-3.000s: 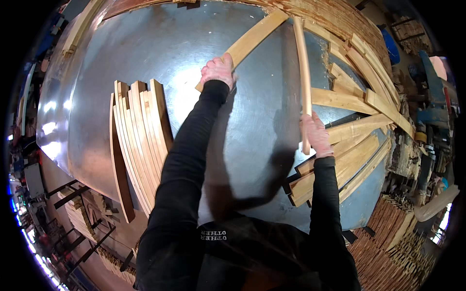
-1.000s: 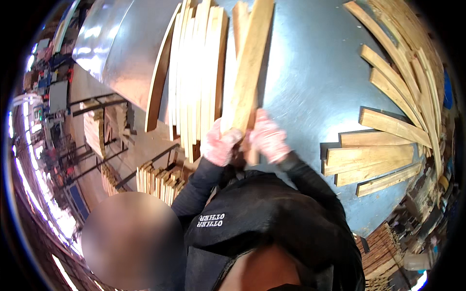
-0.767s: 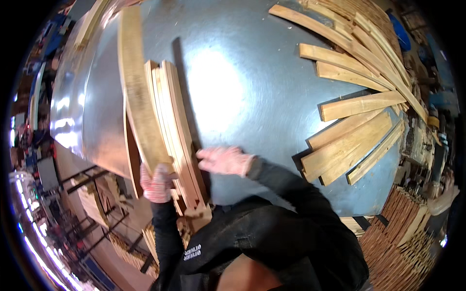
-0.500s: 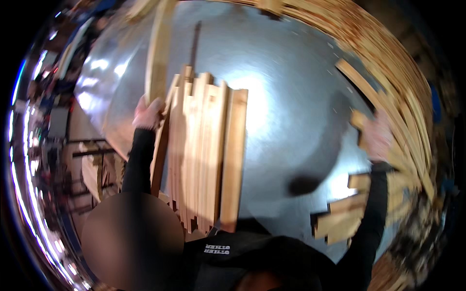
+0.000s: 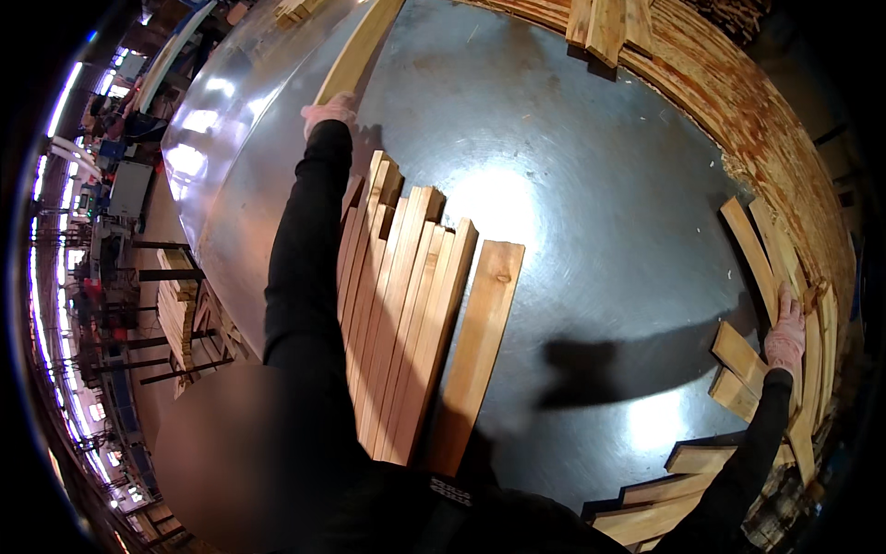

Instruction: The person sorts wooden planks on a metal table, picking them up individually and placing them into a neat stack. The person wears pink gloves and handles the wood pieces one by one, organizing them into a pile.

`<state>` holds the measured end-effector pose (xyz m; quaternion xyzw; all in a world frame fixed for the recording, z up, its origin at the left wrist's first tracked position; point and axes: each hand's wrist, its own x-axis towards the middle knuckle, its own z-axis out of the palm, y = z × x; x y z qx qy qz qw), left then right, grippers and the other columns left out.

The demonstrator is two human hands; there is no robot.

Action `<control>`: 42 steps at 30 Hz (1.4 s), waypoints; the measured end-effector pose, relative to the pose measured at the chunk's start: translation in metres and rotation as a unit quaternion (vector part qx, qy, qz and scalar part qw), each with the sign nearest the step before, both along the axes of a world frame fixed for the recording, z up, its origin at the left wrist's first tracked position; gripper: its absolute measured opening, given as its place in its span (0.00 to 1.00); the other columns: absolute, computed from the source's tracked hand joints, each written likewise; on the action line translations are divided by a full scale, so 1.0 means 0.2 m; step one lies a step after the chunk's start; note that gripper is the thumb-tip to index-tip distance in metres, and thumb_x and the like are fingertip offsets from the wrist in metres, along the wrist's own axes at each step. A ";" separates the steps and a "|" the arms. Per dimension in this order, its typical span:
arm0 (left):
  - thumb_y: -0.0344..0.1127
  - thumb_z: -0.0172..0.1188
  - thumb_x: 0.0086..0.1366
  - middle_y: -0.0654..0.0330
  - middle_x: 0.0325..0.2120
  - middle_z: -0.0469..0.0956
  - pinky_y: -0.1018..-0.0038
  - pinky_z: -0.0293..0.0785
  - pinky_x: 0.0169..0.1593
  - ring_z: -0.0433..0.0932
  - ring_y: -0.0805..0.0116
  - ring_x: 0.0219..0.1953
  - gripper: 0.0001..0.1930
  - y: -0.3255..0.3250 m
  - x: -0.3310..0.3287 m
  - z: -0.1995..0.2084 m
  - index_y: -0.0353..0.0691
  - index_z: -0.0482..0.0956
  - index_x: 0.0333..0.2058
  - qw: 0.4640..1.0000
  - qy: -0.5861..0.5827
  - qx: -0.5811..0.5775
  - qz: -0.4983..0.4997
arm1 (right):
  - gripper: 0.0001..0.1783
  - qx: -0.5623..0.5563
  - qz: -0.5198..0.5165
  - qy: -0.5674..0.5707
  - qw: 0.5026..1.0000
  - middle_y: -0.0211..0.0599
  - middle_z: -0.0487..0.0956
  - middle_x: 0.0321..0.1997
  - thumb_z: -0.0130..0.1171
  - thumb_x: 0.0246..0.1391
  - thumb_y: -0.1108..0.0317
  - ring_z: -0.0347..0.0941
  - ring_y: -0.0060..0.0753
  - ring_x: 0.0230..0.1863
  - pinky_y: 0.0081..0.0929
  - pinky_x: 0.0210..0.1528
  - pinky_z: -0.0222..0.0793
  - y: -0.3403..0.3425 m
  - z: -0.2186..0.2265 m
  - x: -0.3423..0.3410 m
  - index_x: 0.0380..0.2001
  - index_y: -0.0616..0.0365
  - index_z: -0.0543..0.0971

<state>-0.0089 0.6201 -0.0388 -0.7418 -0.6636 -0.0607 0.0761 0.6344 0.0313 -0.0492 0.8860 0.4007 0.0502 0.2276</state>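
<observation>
My left hand (image 5: 329, 112), in a pale glove, grips the near end of a long pale wooden slat (image 5: 362, 44) that runs up and away over the shiny metal table (image 5: 591, 222). Just below that arm lies a row of wooden slats (image 5: 420, 314) set side by side on edge and flat. My right hand (image 5: 787, 335), also gloved, is stretched far to the right and rests on loose slats (image 5: 755, 268) in the heap at the table's right rim. Whether its fingers close round one I cannot tell.
Loose wooden slats (image 5: 720, 102) ring the table's far and right edges, with more (image 5: 664, 503) at the lower right. Left of the table stands a stack of boards (image 5: 175, 309) on metal frames, with workshop machines and lights beyond.
My left hand has slid farther up the table with the long slat. My right hand has reached lower on the right heap. The view has swung, so the slat row now sits lower centre.
</observation>
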 end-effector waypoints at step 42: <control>0.60 0.55 0.63 0.49 0.44 0.75 0.64 0.80 0.38 0.78 0.57 0.37 0.35 -3.33 0.42 0.00 0.41 0.64 0.59 -0.099 -0.725 -0.682 0.000 | 0.50 0.312 -0.092 0.441 0.837 0.55 0.61 0.66 0.67 0.44 0.54 0.62 0.59 0.63 0.48 0.62 0.62 -1.25 0.20 -1.64 0.68 0.55 0.55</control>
